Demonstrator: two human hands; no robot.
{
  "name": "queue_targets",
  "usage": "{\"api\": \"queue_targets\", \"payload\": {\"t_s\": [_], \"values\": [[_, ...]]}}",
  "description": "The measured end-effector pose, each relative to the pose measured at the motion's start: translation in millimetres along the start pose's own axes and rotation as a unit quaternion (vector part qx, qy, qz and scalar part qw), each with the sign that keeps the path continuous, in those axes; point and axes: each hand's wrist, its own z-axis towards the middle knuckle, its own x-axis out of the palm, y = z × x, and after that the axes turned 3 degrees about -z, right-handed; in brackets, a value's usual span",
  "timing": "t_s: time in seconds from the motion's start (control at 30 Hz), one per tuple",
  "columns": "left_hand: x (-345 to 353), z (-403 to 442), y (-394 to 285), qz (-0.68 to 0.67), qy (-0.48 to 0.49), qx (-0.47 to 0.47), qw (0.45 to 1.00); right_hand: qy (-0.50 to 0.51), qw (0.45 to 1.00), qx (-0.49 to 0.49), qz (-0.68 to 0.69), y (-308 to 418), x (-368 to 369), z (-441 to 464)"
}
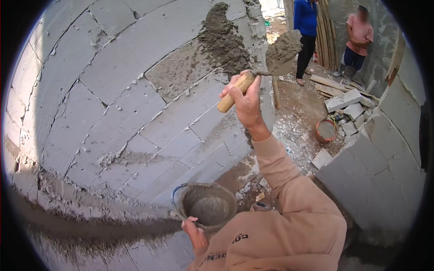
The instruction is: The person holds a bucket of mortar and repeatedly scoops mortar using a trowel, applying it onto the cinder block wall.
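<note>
My right hand (246, 101) is wrapped round the wooden handle of a trowel (236, 92), raised beside the end of a grey block wall (122, 104). Wet mortar (284, 52) covers the trowel's blade. A rough patch of dark mortar (221, 40) clings to the wall just left of the blade. Lower down, my left hand (195, 232) grips the rim of a bucket (209, 205), held close against my body. Grey mortar residue coats the inside of the bucket, and its far rim shows some blue.
Two people stand beyond the wall's end, one in a blue top (306, 18), one in a pink shirt (360, 34). Broken blocks (344, 100), planks (327, 82) and an orange-rimmed bucket (326, 131) lie on the rubble-strewn ground. Another block wall (375, 171) rises at right.
</note>
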Motion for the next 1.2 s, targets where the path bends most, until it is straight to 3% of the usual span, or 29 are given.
{"api": "queue_targets", "payload": {"t_s": [0.07,0.13,0.23,0.33,0.37,0.43,0.5,0.57,0.63,0.7,0.77,0.83,0.9,0.93,1.0,1.1,1.2], "values": [[10.8,-12.8,-8.4,0.006,-0.024,-0.002,1.000,-0.084,0.985,-0.090,-0.119,-12.1,-12.3,53.8],[15.6,-20.3,-12.2,0.022,-0.055,-0.003,0.998,-0.195,0.916,-0.184,-0.298,-41.3,-39.0,105.1],[23.9,-33.0,-22.7,0.047,-0.096,-0.051,0.993,-0.302,0.807,-0.235,-0.449,-95.2,-77.8,153.0],[12.9,-16.4,-3.8,-0.021,-0.103,-0.019,0.994,-0.117,0.779,0.001,-0.616,-124.1,-119.9,142.5],[10.9,-14.9,-1.7,-0.013,-0.101,-0.016,0.995,0.014,0.741,0.090,-0.665,-126.7,-126.0,127.9],[7.3,-10.1,0.6,0.007,-0.091,-0.014,0.996,0.156,0.782,0.057,-0.601,-119.8,-107.8,48.4],[5.7,-2.7,5.7,0.019,-0.077,-0.040,0.996,0.265,0.818,0.114,-0.497,-96.0,-90.9,-31.2],[-9.7,11.1,9.9,0.029,-0.063,-0.056,0.996,0.377,0.762,0.312,-0.424,-68.3,-80.3,-86.1],[-24.0,26.6,24.4,0.024,-0.034,-0.067,0.997,0.458,0.652,0.558,-0.232,-56.1,-81.8,-128.6],[-5.8,7.8,7.9,0.033,-0.027,-0.047,0.998,0.505,0.539,0.652,-0.170,-52.9,-75.4,-172.2],[-12.7,10.8,7.9,0.019,-0.016,-0.040,0.999,0.499,0.513,0.682,-0.153,-86.1,-77.1,-247.3],[-22.3,9.0,-0.9,0.074,0.010,-0.024,0.997,0.436,0.505,0.706,-0.237,-115.3,-66.5,-332.8],[-18.5,6.3,-7.0,0.062,0.066,-0.035,0.995,0.495,0.437,0.723,-0.204,-116.0,-43.7,-375.2],[-20.1,10.6,-7.2,0.027,0.099,-0.050,0.994,0.510,0.471,0.696,-0.183,-102.8,-32.5,-377.7],[-32.5,23.3,-6.7,0.039,0.141,-0.022,0.989,0.499,0.489,0.693,-0.179,-80.4,-22.5,-370.6],[-43.3,34.0,-3.6,0.048,0.155,0.025,0.986,0.451,0.536,0.649,-0.297,-77.1,-19.0,-381.7],[-58.5,47.7,4.6,0.070,0.196,0.068,0.976,0.311,0.484,0.801,-0.162,-98.4,-21.4,-424.1]]}}
